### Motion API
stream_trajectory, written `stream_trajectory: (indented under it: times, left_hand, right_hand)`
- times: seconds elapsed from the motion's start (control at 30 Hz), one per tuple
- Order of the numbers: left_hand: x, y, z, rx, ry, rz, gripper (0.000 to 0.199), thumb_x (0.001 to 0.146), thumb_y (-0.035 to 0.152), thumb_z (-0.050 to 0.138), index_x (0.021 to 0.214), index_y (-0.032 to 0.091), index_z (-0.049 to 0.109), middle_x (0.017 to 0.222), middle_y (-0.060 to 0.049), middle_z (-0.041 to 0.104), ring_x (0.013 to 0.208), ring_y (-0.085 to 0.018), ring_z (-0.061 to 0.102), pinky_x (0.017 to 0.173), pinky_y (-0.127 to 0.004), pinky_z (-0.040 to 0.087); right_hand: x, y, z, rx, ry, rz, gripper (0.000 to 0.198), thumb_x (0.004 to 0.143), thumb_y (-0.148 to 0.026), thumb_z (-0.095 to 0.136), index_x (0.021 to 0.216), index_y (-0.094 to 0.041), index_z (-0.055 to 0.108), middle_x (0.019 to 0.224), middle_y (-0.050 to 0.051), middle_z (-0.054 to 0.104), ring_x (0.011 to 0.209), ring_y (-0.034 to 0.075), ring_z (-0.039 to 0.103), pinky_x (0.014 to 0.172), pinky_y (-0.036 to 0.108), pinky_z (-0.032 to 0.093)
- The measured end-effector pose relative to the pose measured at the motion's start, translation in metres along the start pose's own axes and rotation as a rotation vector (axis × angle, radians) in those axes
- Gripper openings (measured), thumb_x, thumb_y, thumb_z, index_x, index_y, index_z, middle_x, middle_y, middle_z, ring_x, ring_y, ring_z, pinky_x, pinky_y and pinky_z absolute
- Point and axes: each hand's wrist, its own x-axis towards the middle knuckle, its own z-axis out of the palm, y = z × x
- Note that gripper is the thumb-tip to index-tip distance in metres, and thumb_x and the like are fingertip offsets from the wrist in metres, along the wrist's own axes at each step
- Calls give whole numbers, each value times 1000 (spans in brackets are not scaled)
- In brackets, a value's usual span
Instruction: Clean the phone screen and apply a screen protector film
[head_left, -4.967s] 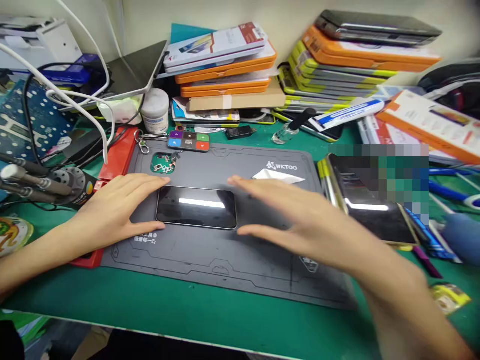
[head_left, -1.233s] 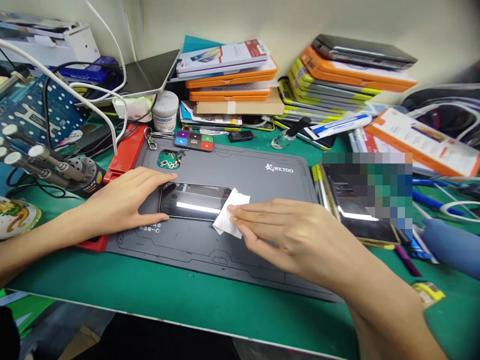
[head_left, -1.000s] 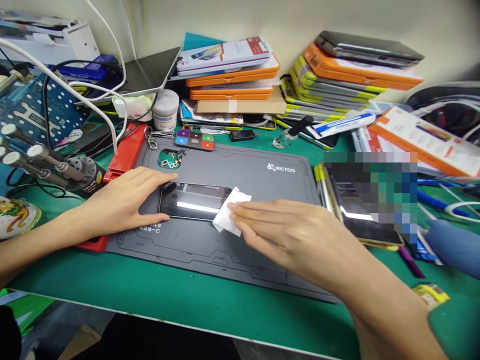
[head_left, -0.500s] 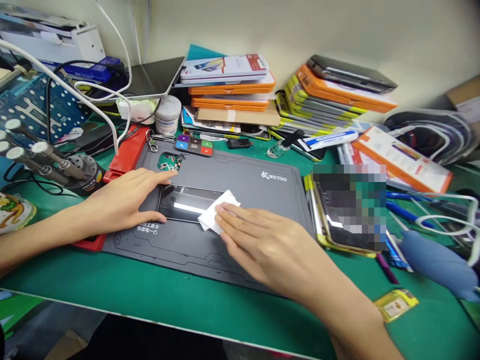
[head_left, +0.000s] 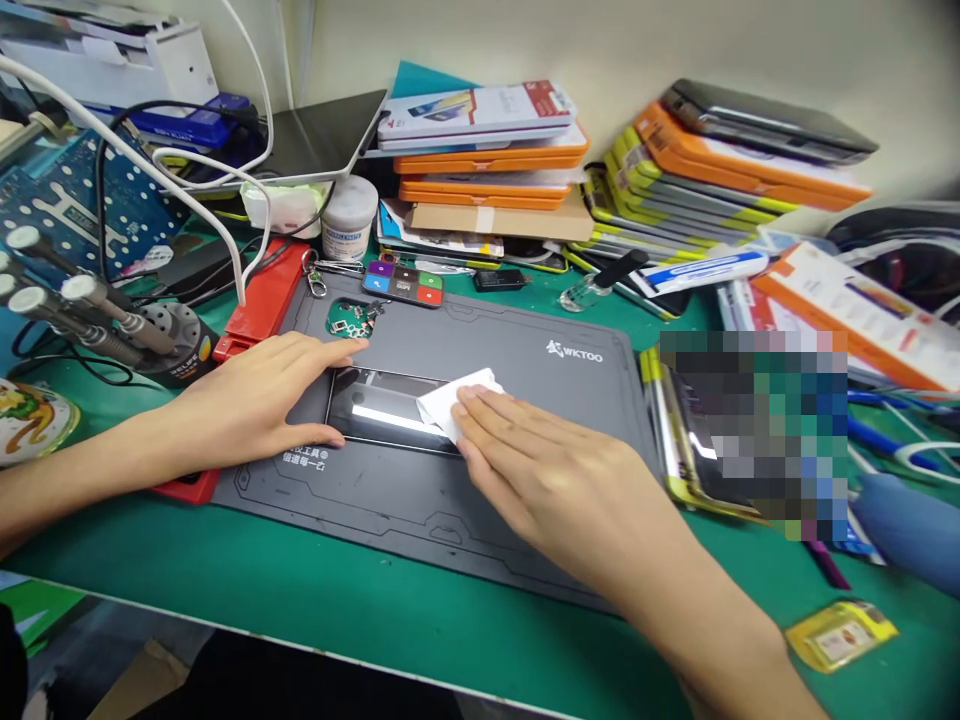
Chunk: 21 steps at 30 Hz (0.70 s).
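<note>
A phone with a glossy black screen (head_left: 382,415) lies flat on a grey work mat (head_left: 450,530). My left hand (head_left: 262,395) holds its left end, thumb at the near edge and forefinger at the far edge. A folded white wipe (head_left: 450,400) is pressed on the right part of the screen under the fingertips of my right hand (head_left: 547,470). The phone's right end is hidden beneath that hand and the wipe. Small metal parts (head_left: 352,318) sit in a green recess of the mat, just beyond my left fingertips.
Stacked orange and white boxes (head_left: 487,165) stand at the back. A tool holder (head_left: 176,345) with screwdrivers and a red stand (head_left: 262,300) are at the left. Right of the mat lie a yellow-edged stack (head_left: 660,430) and a yellow packet (head_left: 840,635). A small bottle (head_left: 589,290) lies behind the mat.
The camera view has shifted, so things appear farther right. My right hand and the wipe have moved slightly over the screen, toward its far edge. My left hand keeps its place on the phone.
</note>
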Motion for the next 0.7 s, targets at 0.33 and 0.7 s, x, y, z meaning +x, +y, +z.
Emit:
stream_trajectory:
  times: [0.33,0.7]
  left_hand:
    - [1,-1,2,6,25,22,85,96,61,72,164,26,36,145,-9,67,136,-28,61,117,-40,45]
    - [0,-3,1,-12,20,10,83,96,66,68,163,27,38,146,-10,66,138,-29,60,118,-41,44]
  right_hand:
    - [3,-24,-10,-17,13,-101,29,106,-15,55,117,-2,79,126,20,77,115,30,78,99,42,68]
    - [3,0,1,61,-17,1,32,107,-16,54,128,-5,76,135,17,73,124,29,74,108,44,63]
